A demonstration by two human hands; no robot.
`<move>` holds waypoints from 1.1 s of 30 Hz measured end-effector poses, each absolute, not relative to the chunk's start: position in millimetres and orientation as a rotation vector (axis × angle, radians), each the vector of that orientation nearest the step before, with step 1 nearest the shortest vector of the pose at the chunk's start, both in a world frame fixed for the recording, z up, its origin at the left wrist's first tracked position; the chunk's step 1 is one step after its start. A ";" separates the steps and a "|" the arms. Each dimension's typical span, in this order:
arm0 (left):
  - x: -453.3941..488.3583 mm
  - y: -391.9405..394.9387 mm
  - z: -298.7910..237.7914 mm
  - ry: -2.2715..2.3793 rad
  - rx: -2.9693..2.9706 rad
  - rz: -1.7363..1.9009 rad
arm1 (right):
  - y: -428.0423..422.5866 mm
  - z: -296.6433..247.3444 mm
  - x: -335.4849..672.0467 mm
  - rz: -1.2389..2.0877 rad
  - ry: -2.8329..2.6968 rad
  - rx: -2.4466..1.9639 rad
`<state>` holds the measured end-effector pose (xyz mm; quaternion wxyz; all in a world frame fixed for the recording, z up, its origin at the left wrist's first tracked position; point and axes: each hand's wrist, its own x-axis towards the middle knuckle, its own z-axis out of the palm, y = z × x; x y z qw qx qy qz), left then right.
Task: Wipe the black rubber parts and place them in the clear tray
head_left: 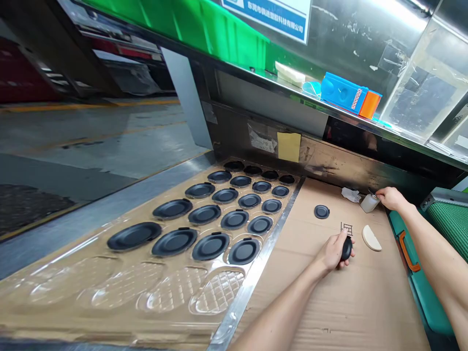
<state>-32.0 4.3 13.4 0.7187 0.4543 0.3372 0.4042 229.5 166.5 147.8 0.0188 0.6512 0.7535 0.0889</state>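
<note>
My left hand (334, 251) is closed around a small black round plastic part (346, 248), held on edge above the cardboard. At the upper right, my right hand (392, 199) is closed at the mouth of a small whitish bottle (369, 203); what its fingers pinch is too small to make out. A matching black part (321, 211) lies flat on the cardboard, beyond my left hand. Between my hands and nearer to me rests a cream half-round pad (372, 238). Crumpled white tissue (351, 195) sits beside the bottle.
To the left, a clear plastic tray (161, 317) holds rows of black parts (210, 246); its nearest row of pockets is bare. A metal strip (252, 278) borders the cardboard (292, 302). A green conveyor belt (451, 222) runs at right. A shelf overhead carries a blue-orange box (349, 95).
</note>
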 end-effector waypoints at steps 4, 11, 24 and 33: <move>-32.3 3.4 14.3 0.750 1.006 0.887 | 164.0 145.8 227.1 0.273 2.320 2.073; -31.2 5.1 13.6 0.769 0.969 0.910 | 154.2 148.3 223.3 0.222 2.324 2.237; -34.0 12.1 11.8 0.797 0.824 0.908 | -19.2 54.5 124.4 -0.535 3.162 2.198; -33.4 7.8 6.6 0.918 1.076 0.790 | -16.9 32.5 121.4 -0.383 3.197 2.116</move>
